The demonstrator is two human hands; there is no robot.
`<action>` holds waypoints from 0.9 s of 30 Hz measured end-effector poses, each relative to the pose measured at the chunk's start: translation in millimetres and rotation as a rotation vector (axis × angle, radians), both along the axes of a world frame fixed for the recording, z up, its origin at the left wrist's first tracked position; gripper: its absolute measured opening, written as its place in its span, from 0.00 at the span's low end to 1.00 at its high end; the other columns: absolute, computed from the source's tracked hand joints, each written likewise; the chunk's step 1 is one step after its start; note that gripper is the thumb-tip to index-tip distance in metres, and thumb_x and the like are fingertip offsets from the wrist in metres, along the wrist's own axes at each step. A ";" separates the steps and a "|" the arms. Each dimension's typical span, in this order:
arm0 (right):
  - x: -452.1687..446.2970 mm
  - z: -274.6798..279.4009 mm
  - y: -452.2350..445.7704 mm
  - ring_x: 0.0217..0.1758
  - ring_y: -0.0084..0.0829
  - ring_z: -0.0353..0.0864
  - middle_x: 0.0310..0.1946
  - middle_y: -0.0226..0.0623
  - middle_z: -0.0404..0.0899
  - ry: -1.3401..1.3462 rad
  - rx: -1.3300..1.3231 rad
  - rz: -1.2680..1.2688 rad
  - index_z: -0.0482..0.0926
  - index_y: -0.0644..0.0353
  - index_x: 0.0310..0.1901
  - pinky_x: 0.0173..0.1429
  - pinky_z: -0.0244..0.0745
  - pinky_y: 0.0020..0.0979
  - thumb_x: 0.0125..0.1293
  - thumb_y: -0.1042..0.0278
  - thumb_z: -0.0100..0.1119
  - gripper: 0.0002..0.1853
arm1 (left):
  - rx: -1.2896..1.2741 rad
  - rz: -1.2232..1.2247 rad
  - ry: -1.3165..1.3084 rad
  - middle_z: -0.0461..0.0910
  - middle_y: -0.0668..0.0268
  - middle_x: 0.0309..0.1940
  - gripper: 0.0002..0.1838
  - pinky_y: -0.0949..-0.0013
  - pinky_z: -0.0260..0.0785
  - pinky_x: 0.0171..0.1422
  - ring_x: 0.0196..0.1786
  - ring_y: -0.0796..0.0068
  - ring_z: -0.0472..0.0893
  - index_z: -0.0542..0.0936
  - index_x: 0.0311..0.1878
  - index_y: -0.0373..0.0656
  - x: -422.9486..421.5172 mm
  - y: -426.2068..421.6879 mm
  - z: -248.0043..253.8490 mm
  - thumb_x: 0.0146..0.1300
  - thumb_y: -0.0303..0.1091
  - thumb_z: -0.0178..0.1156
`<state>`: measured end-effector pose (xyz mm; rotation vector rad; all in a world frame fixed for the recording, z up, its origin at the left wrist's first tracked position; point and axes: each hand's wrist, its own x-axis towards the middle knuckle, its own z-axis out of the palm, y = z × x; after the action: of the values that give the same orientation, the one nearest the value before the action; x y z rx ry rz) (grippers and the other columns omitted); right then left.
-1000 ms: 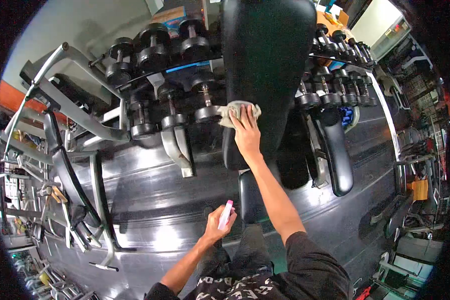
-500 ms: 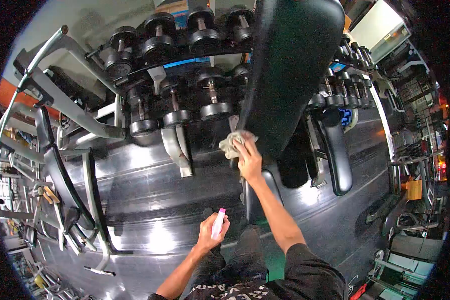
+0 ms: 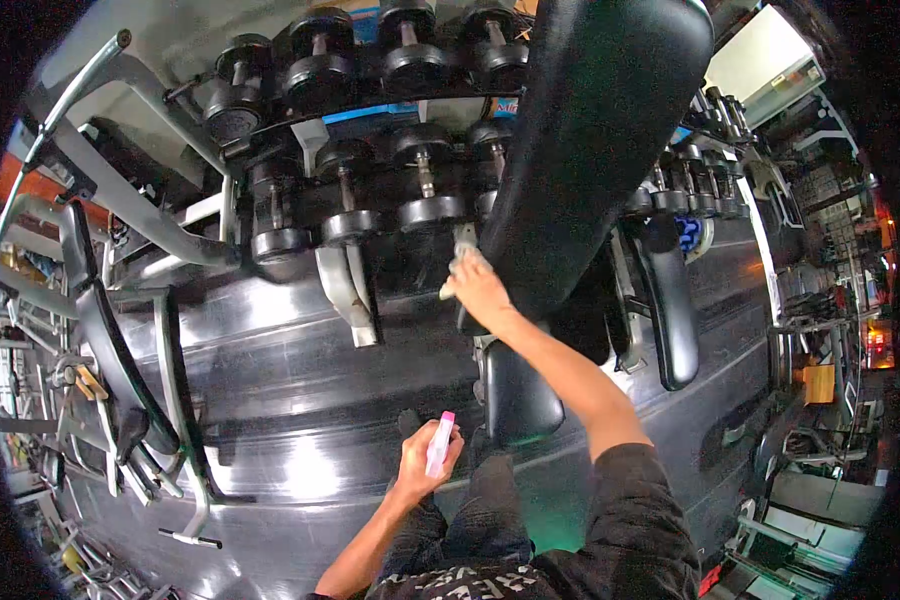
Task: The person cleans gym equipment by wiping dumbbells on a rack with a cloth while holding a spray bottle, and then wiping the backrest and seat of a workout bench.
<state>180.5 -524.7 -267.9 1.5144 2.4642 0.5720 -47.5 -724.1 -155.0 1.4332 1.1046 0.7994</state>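
Low in the head view, my left hand point(image 3: 418, 462) is closed around a small whitish bottle point(image 3: 437, 455) with a pink top, held in front of my legs. My right hand point(image 3: 481, 291) reaches forward, its fingers closed on a pale crumpled cloth point(image 3: 464, 256) that is partly hidden by the hand. Cloth and hand are at the lower left edge of the tall black padded backrest point(image 3: 595, 150) of a bench. Below the backrest is the black bench seat point(image 3: 523, 398), partly beneath my right forearm.
Behind the bench stands a two-tier rack with several black dumbbells point(image 3: 425, 180). A grey-framed exercise machine point(image 3: 170, 190) fills the left side. Another black bench point(image 3: 668, 310) stands to the right. The dark shiny floor point(image 3: 290, 400) reflects the lights.
My right hand has moved up and slightly left with the cloth along the backrest's side. My left hand stays nearly in place with the bottle. The view has shifted slightly.
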 end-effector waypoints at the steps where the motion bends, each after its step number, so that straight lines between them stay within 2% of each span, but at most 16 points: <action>1: -3.2 -9.1 -8.4 0.67 0.43 0.68 0.57 0.40 0.75 0.002 -0.093 0.050 0.80 0.53 0.47 0.75 0.54 0.40 0.64 0.64 0.48 0.14 | 0.002 -0.004 0.002 0.81 0.59 0.31 0.08 0.68 0.74 0.37 0.32 0.67 0.83 0.79 0.38 0.36 0.1 0.0 0.6 0.55 0.24 0.64; 3: -7.4 -26.1 -10.5 0.65 0.40 0.70 0.52 0.36 0.76 0.041 -0.317 0.046 0.80 0.53 0.47 0.73 0.59 0.37 0.62 0.68 0.52 0.13 | 0.039 -0.013 0.026 0.81 0.60 0.31 0.08 0.69 0.74 0.36 0.31 0.67 0.83 0.79 0.38 0.36 0.5 1.5 1.7 0.55 0.23 0.64; 5: -7.3 -1.8 -13.4 0.64 0.39 0.71 0.51 0.35 0.76 0.072 -0.423 0.015 0.80 0.52 0.48 0.71 0.61 0.36 0.60 0.70 0.54 0.14 | 0.061 -0.010 0.015 0.81 0.60 0.31 0.08 0.68 0.74 0.35 0.31 0.67 0.83 0.79 0.38 0.37 0.1 1.9 2.7 0.54 0.23 0.64; 7: 5.8 32.1 -15.5 0.63 0.40 0.71 0.49 0.36 0.76 0.541 -0.436 0.064 0.82 0.48 0.46 0.69 0.65 0.40 0.59 0.68 0.57 0.13 | 0.080 -0.008 -0.008 0.81 0.60 0.31 0.08 0.68 0.74 0.35 0.30 0.67 0.82 0.79 0.38 0.37 2.1 0.9 2.5 0.54 0.23 0.64; 8: 12.5 52.1 -13.7 0.64 0.38 0.70 0.51 0.36 0.76 0.607 -0.289 0.159 0.82 0.47 0.46 0.67 0.70 0.38 0.56 0.71 0.59 0.15 | 0.064 -0.013 0.005 0.81 0.60 0.31 0.08 0.68 0.74 0.34 0.29 0.67 0.82 0.79 0.38 0.37 3.5 0.8 2.4 0.54 0.23 0.64; 10: 28.2 104.1 -10.4 0.65 0.39 0.71 0.60 0.35 0.73 0.647 0.073 0.194 0.82 0.43 0.51 0.68 0.69 0.39 0.55 0.73 0.58 0.20 | 0.048 -0.016 0.013 0.81 0.60 0.31 0.08 0.68 0.74 0.33 0.29 0.67 0.82 0.79 0.38 0.37 8.3 1.5 2.2 0.54 0.23 0.65; 12: 47.4 141.1 -7.8 0.66 0.42 0.70 0.63 0.38 0.71 0.719 0.404 0.154 0.81 0.43 0.54 0.67 0.70 0.43 0.53 0.76 0.59 0.25 | 0.061 -0.024 -0.028 0.81 0.59 0.30 0.08 0.69 0.74 0.33 0.29 0.67 0.82 0.79 0.38 0.36 14.7 2.6 3.4 0.54 0.22 0.65; 14: 56.1 148.9 -0.6 0.68 0.45 0.68 0.65 0.43 0.69 0.743 0.627 -0.001 0.80 0.42 0.55 0.67 0.70 0.46 0.51 0.80 0.58 0.29 | 0.049 -0.037 -0.052 0.81 0.61 0.31 0.08 0.69 0.74 0.36 0.31 0.70 0.82 0.79 0.39 0.37 21.3 2.0 2.7 0.55 0.24 0.65; 15: 57.5 143.6 7.3 0.68 0.47 0.68 0.65 0.45 0.69 0.733 0.631 -0.064 0.80 0.41 0.56 0.67 0.70 0.45 0.50 0.83 0.57 0.31 | 0.041 -0.050 -0.074 0.81 0.62 0.31 0.08 0.70 0.73 0.39 0.33 0.73 0.81 0.79 0.39 0.38 24.5 1.2 2.5 0.56 0.25 0.65; 18: 58.1 66.2 14.1 0.69 0.47 0.66 0.66 0.45 0.68 0.715 0.731 -0.062 0.79 0.39 0.57 0.67 0.70 0.44 0.51 0.84 0.57 0.32 | 0.085 -0.080 -0.064 0.82 0.62 0.32 0.09 0.70 0.73 0.38 0.33 0.72 0.82 0.79 0.40 0.38 31.5 3.7 5.7 0.56 0.26 0.65; 20: 47.5 32.9 -1.5 0.71 0.47 0.63 0.66 0.45 0.67 0.830 0.644 -0.133 0.79 0.37 0.58 0.68 0.69 0.43 0.52 0.84 0.56 0.33 | 0.103 -0.091 -0.042 0.82 0.62 0.33 0.09 0.71 0.73 0.38 0.33 0.73 0.81 0.80 0.40 0.39 32.8 5.4 7.8 0.56 0.26 0.66; 25: 23.4 -48.0 -59.5 0.71 0.48 0.63 0.65 0.46 0.67 0.857 0.333 -0.262 0.73 0.39 0.63 0.72 0.64 0.43 0.56 0.80 0.53 0.32 | 0.079 -0.065 0.008 0.81 0.64 0.33 0.08 0.72 0.73 0.37 0.32 0.74 0.80 0.80 0.39 0.40 33.4 0.9 17.3 0.56 0.26 0.66; 27: 19.9 -69.3 -76.3 0.72 0.46 0.62 0.66 0.46 0.66 0.884 0.259 -0.281 0.74 0.40 0.62 0.71 0.65 0.43 0.56 0.80 0.53 0.31 | 0.063 -0.071 0.059 0.82 0.60 0.34 0.10 0.67 0.75 0.38 0.34 0.64 0.84 0.79 0.40 0.38 32.3 -1.8 18.9 0.54 0.23 0.66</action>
<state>200.5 -601.0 -337.2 2.6072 2.7081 0.1749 -15.2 -725.9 -136.2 1.5490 1.0752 0.7518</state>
